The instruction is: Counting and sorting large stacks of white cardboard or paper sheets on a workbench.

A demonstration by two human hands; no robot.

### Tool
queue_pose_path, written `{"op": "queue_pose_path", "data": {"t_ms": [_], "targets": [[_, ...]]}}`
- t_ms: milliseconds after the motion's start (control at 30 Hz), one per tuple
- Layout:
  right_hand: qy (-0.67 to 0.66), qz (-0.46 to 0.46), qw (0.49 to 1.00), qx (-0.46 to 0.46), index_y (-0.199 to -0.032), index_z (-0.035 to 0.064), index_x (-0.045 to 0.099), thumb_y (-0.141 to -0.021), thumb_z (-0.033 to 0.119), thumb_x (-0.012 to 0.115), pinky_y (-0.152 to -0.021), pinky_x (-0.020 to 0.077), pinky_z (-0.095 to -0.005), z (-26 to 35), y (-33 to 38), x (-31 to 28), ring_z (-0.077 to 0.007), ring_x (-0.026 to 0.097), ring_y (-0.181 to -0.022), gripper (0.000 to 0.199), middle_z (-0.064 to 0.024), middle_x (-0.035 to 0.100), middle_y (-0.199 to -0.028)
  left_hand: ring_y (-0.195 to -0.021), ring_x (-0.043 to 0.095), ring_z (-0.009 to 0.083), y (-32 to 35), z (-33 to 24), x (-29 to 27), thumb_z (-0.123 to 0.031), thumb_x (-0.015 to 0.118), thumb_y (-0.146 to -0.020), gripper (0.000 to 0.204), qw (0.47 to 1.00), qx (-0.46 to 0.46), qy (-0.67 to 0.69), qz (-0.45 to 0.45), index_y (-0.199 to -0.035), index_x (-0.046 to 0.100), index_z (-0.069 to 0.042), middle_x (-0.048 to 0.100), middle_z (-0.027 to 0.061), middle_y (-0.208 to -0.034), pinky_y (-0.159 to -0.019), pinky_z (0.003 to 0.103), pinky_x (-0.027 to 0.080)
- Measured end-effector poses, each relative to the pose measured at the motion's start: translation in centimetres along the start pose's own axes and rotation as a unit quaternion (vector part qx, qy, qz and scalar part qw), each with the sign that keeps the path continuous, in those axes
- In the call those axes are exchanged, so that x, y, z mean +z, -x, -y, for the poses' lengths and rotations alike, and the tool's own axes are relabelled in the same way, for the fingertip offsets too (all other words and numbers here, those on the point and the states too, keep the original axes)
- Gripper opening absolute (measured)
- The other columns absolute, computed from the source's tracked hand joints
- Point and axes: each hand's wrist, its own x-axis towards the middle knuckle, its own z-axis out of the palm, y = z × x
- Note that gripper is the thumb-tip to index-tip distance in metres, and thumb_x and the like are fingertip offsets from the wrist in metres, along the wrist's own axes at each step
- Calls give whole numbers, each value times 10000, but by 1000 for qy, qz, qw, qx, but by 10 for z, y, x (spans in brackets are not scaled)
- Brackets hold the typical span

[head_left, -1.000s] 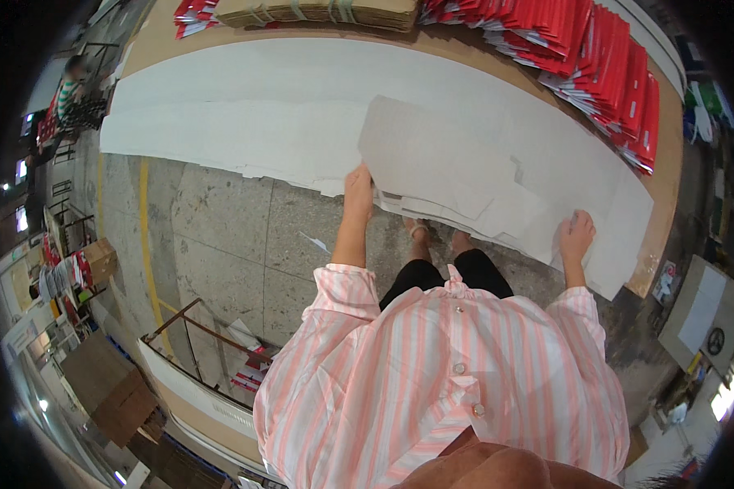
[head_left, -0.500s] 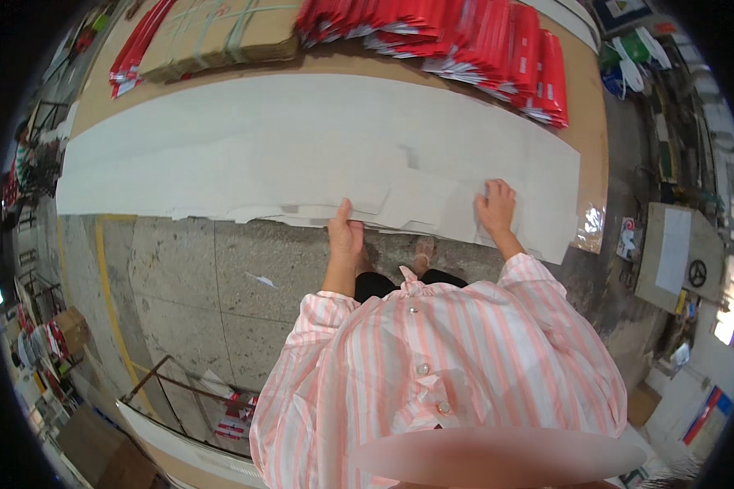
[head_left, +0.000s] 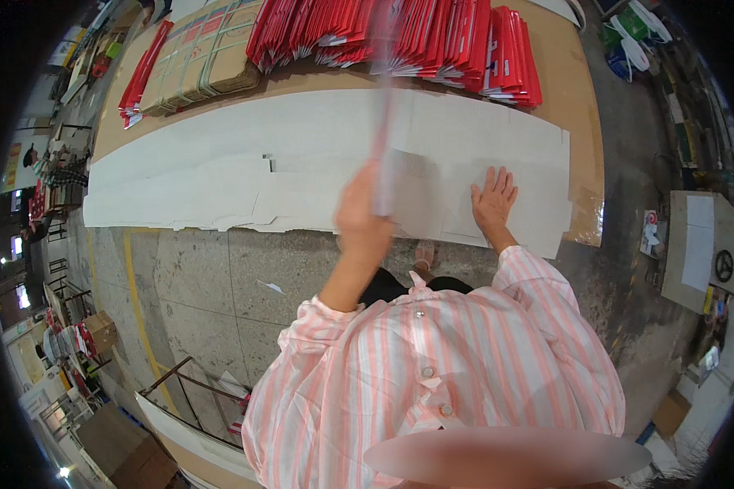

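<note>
I'd watch the blurred, thin red-and-white piece (head_left: 386,175) gripped in left fingers (head_left: 364,189): swung low, it could snag ragged white paper (head_left: 318,175) under splayed right fingers (head_left: 490,180).

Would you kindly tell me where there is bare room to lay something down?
The widest free patch is the left stretch of the large white board sheets, between the strapped brown rectangular bundle and their near edge, left of the left hand. A bare strip of brown tabletop borders their right end. Flat red-and-white packets crowd the far side.
</note>
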Motion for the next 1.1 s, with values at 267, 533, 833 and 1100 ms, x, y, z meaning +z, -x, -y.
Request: {"op": "queue_pose_path", "data": {"t_ms": [267,533,833,1100], "targets": [[1,20,999,-26,-1368,67,221,-866,400,424,-1037,103,-531,-9,-3,17,-352,112,-1315,636,-179,175,-1419,-926,536,364,35,-68,80,-99,512,-707,466,893,318,-255,189,-1130,471,91,502,278,-1073,-758,386,459],[-4,-7,1000,15,-1353,64,251,-844,387,447,-1035,89,-539,-17,0,7,-355,117,-1311,634,-184,184,-1412,-905,567,218,54,100,5,-106,613,-811,339,862,-356,351,-91,-1111,510,16,580,73,-1038,-800,341,450],[0,22,1000,12,-1354,60,260,-850,404,440,-1042,77,-531,-8,-1,4,-356,106,-1317,636,-179,163,-1422,-839,589,218,60,184,7,-58,599,-799,291,712,-471,476,-210,-1073,542,23,607,87,-953,-708,320,470],[10,15,1000,15,-1350,63,270,-846,397,451,-1045,78,-523,-16,1,6,-353,102,-1318,631,-177,162,-1423,-812,585,232,64,147,16,-28,579,-790,215,952,-241,167,-92,-979,564,72,613,119,-919,-709,328,459]]}}
